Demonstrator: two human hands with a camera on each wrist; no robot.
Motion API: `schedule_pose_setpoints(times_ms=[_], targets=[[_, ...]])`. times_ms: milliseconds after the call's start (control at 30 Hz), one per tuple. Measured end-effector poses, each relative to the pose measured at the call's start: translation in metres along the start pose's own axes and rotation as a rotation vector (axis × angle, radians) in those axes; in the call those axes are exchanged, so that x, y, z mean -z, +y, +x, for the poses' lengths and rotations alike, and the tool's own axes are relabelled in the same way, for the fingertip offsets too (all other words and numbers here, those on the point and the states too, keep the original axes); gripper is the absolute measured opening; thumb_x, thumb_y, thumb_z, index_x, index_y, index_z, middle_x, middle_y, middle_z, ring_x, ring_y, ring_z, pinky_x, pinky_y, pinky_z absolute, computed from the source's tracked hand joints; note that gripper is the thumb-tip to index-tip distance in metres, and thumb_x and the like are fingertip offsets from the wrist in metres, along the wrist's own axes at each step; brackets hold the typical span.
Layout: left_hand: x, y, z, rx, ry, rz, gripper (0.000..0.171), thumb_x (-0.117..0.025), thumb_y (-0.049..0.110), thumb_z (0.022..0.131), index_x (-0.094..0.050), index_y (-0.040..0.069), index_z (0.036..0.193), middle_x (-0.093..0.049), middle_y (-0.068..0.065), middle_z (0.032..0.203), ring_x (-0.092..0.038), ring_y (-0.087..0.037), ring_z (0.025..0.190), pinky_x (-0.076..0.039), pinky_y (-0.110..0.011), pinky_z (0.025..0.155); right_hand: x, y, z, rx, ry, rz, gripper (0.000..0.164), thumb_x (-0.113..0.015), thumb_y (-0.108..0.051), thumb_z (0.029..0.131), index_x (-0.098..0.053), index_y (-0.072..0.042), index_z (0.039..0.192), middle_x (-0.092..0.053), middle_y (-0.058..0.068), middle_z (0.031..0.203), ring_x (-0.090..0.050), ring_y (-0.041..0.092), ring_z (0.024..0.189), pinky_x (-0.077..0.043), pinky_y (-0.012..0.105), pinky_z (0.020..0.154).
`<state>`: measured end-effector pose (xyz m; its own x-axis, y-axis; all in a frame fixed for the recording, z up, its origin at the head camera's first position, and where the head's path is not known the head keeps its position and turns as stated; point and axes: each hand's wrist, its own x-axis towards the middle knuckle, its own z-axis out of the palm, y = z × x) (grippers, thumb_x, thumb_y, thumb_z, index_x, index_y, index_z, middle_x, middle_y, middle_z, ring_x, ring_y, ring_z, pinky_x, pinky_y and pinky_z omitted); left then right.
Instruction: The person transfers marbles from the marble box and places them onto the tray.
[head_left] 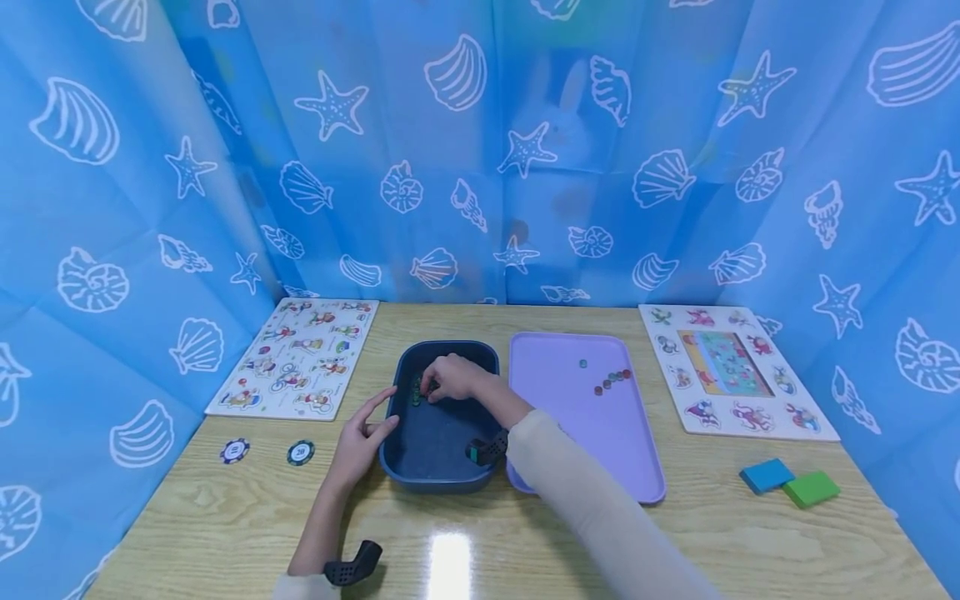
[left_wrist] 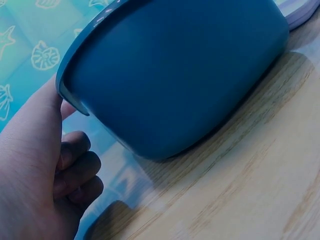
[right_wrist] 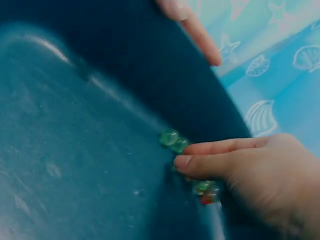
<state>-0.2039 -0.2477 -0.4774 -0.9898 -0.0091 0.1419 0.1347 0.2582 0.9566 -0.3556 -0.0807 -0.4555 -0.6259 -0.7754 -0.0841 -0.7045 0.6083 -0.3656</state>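
My left hand holds the left rim of a dark blue plastic bin, its thumb over the edge. In the left wrist view, the other fingers of that hand curl below the rim, outside the bin. My right hand reaches down inside. Seen from the right wrist, thumb and forefinger of the right hand pinch among several clear green glass marbles along the bin's wall. A red-tinted marble lies below the fingers. The pinched marble is mostly hidden.
Right of the bin is a lilac tray bearing a row of red and green marbles and a lone green one. Picture boards flank both sides. Two poker chips lie left; blue and green blocks lie right.
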Motion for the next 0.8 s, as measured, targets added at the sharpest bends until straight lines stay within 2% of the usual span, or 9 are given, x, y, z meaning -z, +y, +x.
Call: schedule_pose_setpoints(times_ms=[100, 233, 367, 433, 533, 600, 700, 800], targets=[[0.0, 0.001, 0.001, 0.0, 0.004, -0.002, 0.044, -0.053, 0.017, 0.091, -0.043, 0.016, 0.133, -0.044, 0.0, 0.047, -0.046, -0.011, 0.041, -0.041, -0.021, 0.057, 0.011, -0.001, -0.008, 0.033, 0.044, 0.029, 0.014, -0.067, -0.025, 0.08, -0.069, -0.021, 0.093, -0.055, -0.006, 0.069, -0.044, 0.009, 0.058, -0.037, 0.02, 0.058], [0.0, 0.002, 0.001, 0.002, 0.014, -0.008, 0.043, -0.054, 0.016, 0.09, -0.044, 0.016, 0.132, -0.05, -0.008, 0.049, -0.052, -0.014, 0.044, -0.045, -0.021, 0.061, 0.031, 0.006, -0.027, 0.064, 0.119, 0.112, 0.017, -0.065, -0.024, 0.082, -0.068, -0.018, 0.097, -0.052, -0.002, 0.069, -0.037, 0.011, 0.057, -0.034, 0.023, 0.059], [0.0, 0.002, 0.001, 0.0, 0.019, -0.022, 0.044, -0.055, 0.015, 0.089, -0.045, 0.015, 0.132, -0.057, -0.016, 0.055, -0.058, -0.017, 0.049, -0.047, -0.022, 0.061, 0.047, 0.025, -0.056, 0.054, 0.182, 0.191, 0.017, -0.064, -0.025, 0.083, -0.067, -0.018, 0.098, -0.044, -0.002, 0.061, -0.033, 0.012, 0.052, -0.031, 0.024, 0.056], [-0.001, 0.002, 0.001, -0.002, 0.021, -0.029, 0.044, -0.055, 0.014, 0.089, -0.045, 0.014, 0.132, -0.057, -0.015, 0.054, -0.058, -0.016, 0.049, -0.048, -0.022, 0.06, 0.051, 0.04, -0.07, 0.037, 0.219, 0.21, 0.018, -0.065, -0.025, 0.082, -0.068, -0.018, 0.098, -0.038, -0.002, 0.055, -0.031, 0.013, 0.049, -0.029, 0.024, 0.052], [-0.002, 0.002, 0.0, -0.007, 0.021, -0.033, 0.044, -0.055, 0.014, 0.089, -0.045, 0.013, 0.131, -0.053, -0.01, 0.049, -0.056, -0.013, 0.046, -0.047, -0.022, 0.058, 0.051, 0.066, -0.091, -0.004, 0.281, 0.245, 0.018, -0.066, -0.023, 0.082, -0.068, -0.015, 0.098, -0.036, -0.002, 0.051, -0.029, 0.014, 0.047, -0.027, 0.026, 0.049], [-0.002, 0.002, 0.0, -0.01, 0.022, -0.039, 0.044, -0.055, 0.013, 0.089, -0.045, 0.012, 0.132, -0.056, -0.01, 0.052, -0.057, -0.013, 0.047, -0.047, -0.023, 0.058, 0.047, 0.085, -0.103, -0.043, 0.313, 0.268, 0.018, -0.066, -0.021, 0.082, -0.069, -0.012, 0.097, -0.034, -0.002, 0.051, -0.028, 0.014, 0.048, -0.026, 0.026, 0.049], [-0.002, 0.002, 0.0, -0.006, 0.022, -0.039, 0.044, -0.055, 0.014, 0.089, -0.044, 0.012, 0.132, -0.059, -0.018, 0.057, -0.06, -0.017, 0.051, -0.048, -0.023, 0.059, 0.037, 0.112, -0.119, -0.115, 0.32, 0.291, 0.017, -0.066, -0.018, 0.081, -0.069, -0.011, 0.096, -0.033, -0.002, 0.053, -0.028, 0.014, 0.049, -0.026, 0.026, 0.049], [-0.001, 0.002, -0.001, 0.005, 0.015, -0.03, 0.044, -0.054, 0.016, 0.09, -0.043, 0.013, 0.133, -0.061, -0.025, 0.065, -0.063, -0.024, 0.058, -0.049, -0.023, 0.062, 0.026, 0.135, -0.131, -0.189, 0.298, 0.273, 0.014, -0.067, -0.019, 0.081, -0.069, -0.014, 0.093, -0.034, -0.003, 0.053, -0.031, 0.013, 0.051, -0.027, 0.025, 0.049]])
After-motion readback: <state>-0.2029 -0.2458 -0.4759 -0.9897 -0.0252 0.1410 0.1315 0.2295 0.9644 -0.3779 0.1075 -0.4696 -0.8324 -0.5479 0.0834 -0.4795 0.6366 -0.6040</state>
